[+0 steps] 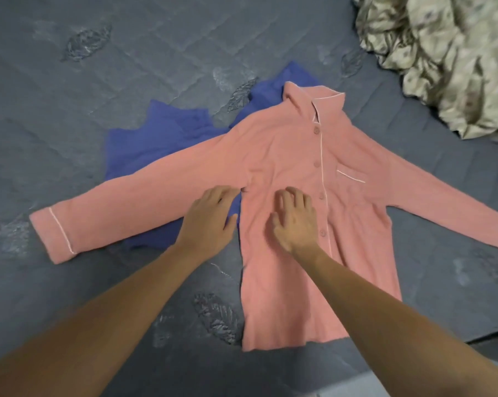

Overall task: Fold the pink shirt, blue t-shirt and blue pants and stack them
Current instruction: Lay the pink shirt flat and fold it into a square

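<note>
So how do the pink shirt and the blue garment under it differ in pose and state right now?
The pink shirt is spread flat, buttoned front up, both sleeves out; the blue garment lies rumpled and unspread. The pink shirt is on top and fully visible; the blue garment is partly covered. The right hand rests flat on the pink shirt; the left hand is at its edge, over the blue. Neither is folded, and both lie on the grey quilted surface.
</note>
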A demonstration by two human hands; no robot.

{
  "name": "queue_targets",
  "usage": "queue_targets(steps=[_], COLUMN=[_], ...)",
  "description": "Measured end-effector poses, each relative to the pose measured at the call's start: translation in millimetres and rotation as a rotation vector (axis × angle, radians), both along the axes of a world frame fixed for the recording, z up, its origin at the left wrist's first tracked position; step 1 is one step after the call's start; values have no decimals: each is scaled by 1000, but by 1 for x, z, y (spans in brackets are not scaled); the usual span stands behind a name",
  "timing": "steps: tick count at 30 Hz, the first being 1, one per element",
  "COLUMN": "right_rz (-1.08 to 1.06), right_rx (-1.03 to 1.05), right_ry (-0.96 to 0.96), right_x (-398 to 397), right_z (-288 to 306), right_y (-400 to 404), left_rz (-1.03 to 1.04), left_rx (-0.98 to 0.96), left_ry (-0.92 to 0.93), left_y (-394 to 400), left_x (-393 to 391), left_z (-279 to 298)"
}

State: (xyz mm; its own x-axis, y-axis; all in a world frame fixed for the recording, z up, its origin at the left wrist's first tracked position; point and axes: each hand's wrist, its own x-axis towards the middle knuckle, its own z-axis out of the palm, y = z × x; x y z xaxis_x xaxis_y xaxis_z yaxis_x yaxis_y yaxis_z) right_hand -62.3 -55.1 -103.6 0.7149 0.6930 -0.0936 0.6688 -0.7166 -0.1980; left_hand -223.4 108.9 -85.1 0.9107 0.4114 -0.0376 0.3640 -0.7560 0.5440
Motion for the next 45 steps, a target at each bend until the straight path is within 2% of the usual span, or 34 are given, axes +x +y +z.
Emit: queue_targets(steps=[5, 8, 12, 17, 21, 26, 30, 35, 40, 45], right_rz=[104, 138, 137, 293, 348, 233, 227, 16, -48, -90], right_rx=[-24, -10, -82, -44, 20, -56, -173, -207, -211, -205], right_ry=[-22, -49, -3, 13, 94, 117, 60, 43, -46, 90], right_x=[75, 123, 190, 228, 260, 357, 428, 488, 524, 544], right_z=[-10, -13, -33, -53, -46, -47, -43, -40, -28, -22], right_y=[-42, -59, -100, -156, -179, -262, -339, -427, -476, -500], left_rz=[-50, -1, 94, 224, 347, 50, -137, -256, -346, -449], left_rx=[83, 130, 247, 365, 290, 164, 109, 167, 196, 187], left_ry=[113, 159, 306, 462, 398, 221, 249, 242, 207, 152], left_y=[-32, -50, -70, -98, -159, -253, -330, -413, -476, -536], left_x=[76, 116, 131, 144, 204, 326, 399, 454, 496, 530], left_z=[-24, -39, -62, -63, -40, -34, -52, -66, -63, -56])
